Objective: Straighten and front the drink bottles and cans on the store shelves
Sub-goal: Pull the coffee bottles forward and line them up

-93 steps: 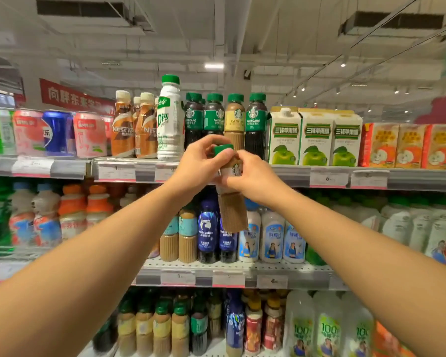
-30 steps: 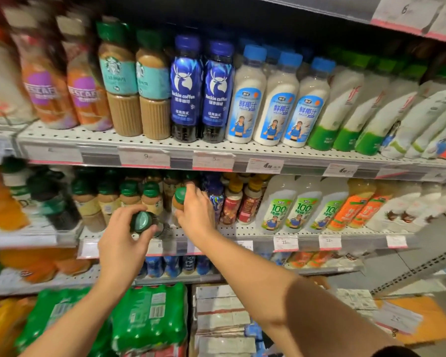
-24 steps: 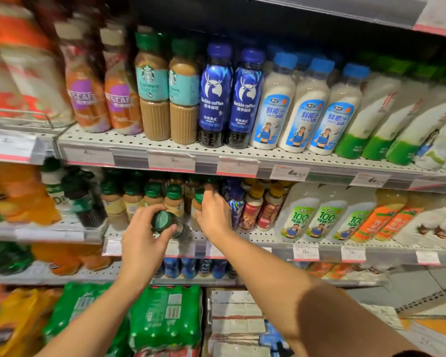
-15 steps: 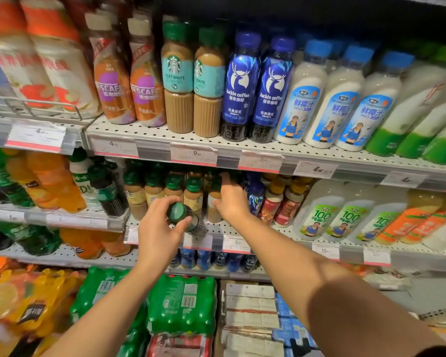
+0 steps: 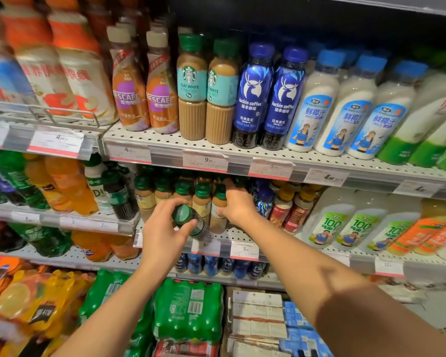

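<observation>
My left hand (image 5: 162, 228) grips a dark green-capped coffee bottle (image 5: 188, 221), tilted with its cap toward me, just in front of the lower shelf (image 5: 232, 237). My right hand (image 5: 236, 204) reaches into that shelf and holds a tan green-capped coffee bottle (image 5: 218, 215) at the right end of a row of similar bottles (image 5: 162, 193). Above, on the upper shelf (image 5: 165, 145), stand Nescafe bottles (image 5: 144, 96), Starbucks Flat White bottles (image 5: 192, 88), blue Luckin coffee bottles (image 5: 268, 99) and white coconut drink bottles (image 5: 345, 109).
Right of my right hand stand blue, red and yellow-capped small bottles (image 5: 289, 210), then larger white and orange bottles (image 5: 345, 225). Orange and green soda bottles (image 5: 49, 186) fill the left bay. Green shrink-wrapped packs (image 5: 188, 307) and cartons (image 5: 258, 318) sit below.
The view dropped from the top shelves to the lower one. The bottle passed into my left hand, which carries it slightly rightward toward the shelf edge; my right hand stays on the tan bottle.
</observation>
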### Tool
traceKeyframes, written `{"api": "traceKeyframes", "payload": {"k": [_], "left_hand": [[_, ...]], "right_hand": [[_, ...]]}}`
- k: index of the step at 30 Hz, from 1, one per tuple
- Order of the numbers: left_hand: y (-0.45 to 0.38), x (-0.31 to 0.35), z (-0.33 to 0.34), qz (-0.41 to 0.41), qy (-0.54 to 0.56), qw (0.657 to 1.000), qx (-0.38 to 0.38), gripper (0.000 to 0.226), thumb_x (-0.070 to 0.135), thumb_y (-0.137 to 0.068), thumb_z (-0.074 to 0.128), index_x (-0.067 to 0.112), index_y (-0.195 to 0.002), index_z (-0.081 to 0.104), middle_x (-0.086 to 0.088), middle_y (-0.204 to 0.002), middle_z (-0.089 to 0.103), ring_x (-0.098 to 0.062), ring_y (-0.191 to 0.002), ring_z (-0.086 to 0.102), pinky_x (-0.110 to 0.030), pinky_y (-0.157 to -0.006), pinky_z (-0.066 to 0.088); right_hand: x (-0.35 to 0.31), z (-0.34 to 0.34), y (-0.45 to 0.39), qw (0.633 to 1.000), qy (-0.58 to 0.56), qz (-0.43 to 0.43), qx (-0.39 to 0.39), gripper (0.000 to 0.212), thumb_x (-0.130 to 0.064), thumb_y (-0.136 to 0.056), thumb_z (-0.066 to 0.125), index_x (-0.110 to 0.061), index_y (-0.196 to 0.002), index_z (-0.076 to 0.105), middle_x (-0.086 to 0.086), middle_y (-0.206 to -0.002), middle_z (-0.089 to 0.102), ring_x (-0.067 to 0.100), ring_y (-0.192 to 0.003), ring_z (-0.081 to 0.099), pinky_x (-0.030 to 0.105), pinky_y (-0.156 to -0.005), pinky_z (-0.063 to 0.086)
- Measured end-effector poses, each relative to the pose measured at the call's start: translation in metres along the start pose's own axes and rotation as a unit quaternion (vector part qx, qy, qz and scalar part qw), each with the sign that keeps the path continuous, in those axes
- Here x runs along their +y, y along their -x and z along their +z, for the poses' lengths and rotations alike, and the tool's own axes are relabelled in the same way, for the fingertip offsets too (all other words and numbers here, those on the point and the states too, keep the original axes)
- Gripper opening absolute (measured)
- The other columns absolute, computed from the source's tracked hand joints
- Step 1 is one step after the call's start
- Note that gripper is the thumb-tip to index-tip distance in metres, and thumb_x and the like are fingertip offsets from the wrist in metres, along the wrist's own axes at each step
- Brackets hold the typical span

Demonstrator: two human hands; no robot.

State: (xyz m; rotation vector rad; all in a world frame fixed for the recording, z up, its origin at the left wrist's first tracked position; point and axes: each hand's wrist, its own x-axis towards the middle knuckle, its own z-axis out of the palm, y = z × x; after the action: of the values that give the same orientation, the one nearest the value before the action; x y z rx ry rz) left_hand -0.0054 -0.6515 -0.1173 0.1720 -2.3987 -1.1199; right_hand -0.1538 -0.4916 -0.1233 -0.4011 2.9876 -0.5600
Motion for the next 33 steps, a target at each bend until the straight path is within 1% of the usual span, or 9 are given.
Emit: {"api": "traceKeyframes", "payload": {"k": [4,7,12,16,20,23,26,29,33], "left_hand": [[-0.002,0.001,0.001,0.001,-0.008,1.0,-0.004,0.042,0.026,-0.082,0.083,0.027,-0.118,0.062,0.015,-0.117,0.061,-0.002,-0.109,0.055,-0.02,-0.091,0.041],[-0.005,0.007,0.0,0.003,-0.016,1.0,-0.007,0.042,0.028,-0.081,0.084,0.027,-0.118,0.063,0.015,-0.114,0.062,-0.004,-0.105,0.056,-0.021,-0.085,0.043],[-0.019,0.026,-0.007,0.016,-0.024,0.999,-0.024,0.039,0.036,-0.078,0.084,0.032,-0.11,0.064,0.017,-0.102,0.063,-0.007,-0.091,0.06,-0.035,-0.08,0.054],[-0.028,0.058,-0.007,0.053,-0.005,0.997,-0.059,0.036,0.041,-0.076,0.083,0.033,-0.106,0.065,0.018,-0.097,0.065,0.003,-0.089,0.059,-0.02,-0.075,0.047],[-0.031,0.102,-0.003,0.103,0.032,0.991,-0.083,0.038,0.043,-0.076,0.084,0.033,-0.11,0.068,0.02,-0.097,0.068,0.004,-0.092,0.061,-0.02,-0.08,0.049],[-0.039,0.139,-0.013,0.147,0.053,0.983,-0.097,0.038,0.05,-0.085,0.072,0.033,-0.119,0.067,0.02,-0.101,0.07,0.004,-0.091,0.065,-0.026,-0.084,0.054],[-0.05,0.177,-0.031,0.206,0.059,0.973,-0.084,0.026,0.038,-0.092,0.069,0.029,-0.116,0.067,0.018,-0.1,0.068,0.0,-0.091,0.066,-0.024,-0.077,0.056],[-0.065,0.21,-0.045,0.275,0.017,0.959,-0.058,0.016,0.033,-0.094,0.066,0.027,-0.108,0.068,0.016,-0.098,0.067,-0.004,-0.088,0.065,-0.029,-0.073,0.056],[-0.093,0.257,-0.066,0.361,-0.032,0.932,-0.016,0.019,0.033,-0.092,0.058,0.025,-0.105,0.068,0.014,-0.097,0.065,-0.006,-0.087,0.063,-0.037,-0.076,0.056]], "right_hand": [[0.002,0.002,0.004,1.0,-0.023,0.011,0.001,0.077,-0.03,-0.081,0.084,-0.027,-0.143,0.038,0.015,-0.122,0.064,0.042,-0.109,0.064,0.044,-0.089,0.057],[0.005,0.002,0.015,0.995,-0.094,0.034,-0.021,0.08,-0.035,-0.076,0.086,-0.027,-0.141,0.041,0.013,-0.12,0.064,0.038,-0.11,0.064,0.045,-0.091,0.057],[0.013,-0.009,0.073,0.974,-0.216,-0.035,0.061,0.066,-0.04,-0.082,0.076,-0.036,-0.139,0.043,-0.007,-0.131,0.06,0.011,-0.119,0.058,0.039,-0.103,0.05],[0.007,-0.027,0.113,0.968,-0.234,-0.091,-0.028,0.082,-0.059,-0.07,0.08,-0.044,-0.141,0.041,-0.014,-0.134,0.061,0.007,-0.124,0.056,0.032,-0.106,0.046],[0.012,-0.06,0.126,0.979,-0.188,-0.073,0.038,0.066,-0.06,-0.07,0.076,-0.039,-0.125,0.047,-0.008,-0.11,0.066,0.018,-0.104,0.059,0.037,-0.086,0.051],[0.029,-0.094,0.128,0.975,-0.189,-0.074,0.093,0.067,-0.061,-0.067,0.075,-0.042,-0.125,0.049,-0.013,-0.111,0.068,0.015,-0.106,0.061,0.036,-0.09,0.052],[0.047,-0.134,0.123,0.966,-0.189,-0.062,0.162,0.079,-0.071,-0.062,0.072,-0.041,-0.131,0.051,-0.012,-0.118,0.068,0.015,-0.113,0.058,0.037,-0.096,0.05],[0.06,-0.171,0.114,0.949,-0.211,-0.078,0.219,0.08,-0.076,-0.059,0.074,-0.036,-0.126,0.058,-0.015,-0.114,0.07,0.01,-0.107,0.063,0.034,-0.094,0.051],[0.069,-0.199,0.104,0.952,-0.226,-0.078,0.189,0.088,-0.083,-0.055,0.079,-0.033,-0.126,0.061,-0.016,-0.114,0.07,0.002,-0.106,0.065,0.026,-0.095,0.053]]}}
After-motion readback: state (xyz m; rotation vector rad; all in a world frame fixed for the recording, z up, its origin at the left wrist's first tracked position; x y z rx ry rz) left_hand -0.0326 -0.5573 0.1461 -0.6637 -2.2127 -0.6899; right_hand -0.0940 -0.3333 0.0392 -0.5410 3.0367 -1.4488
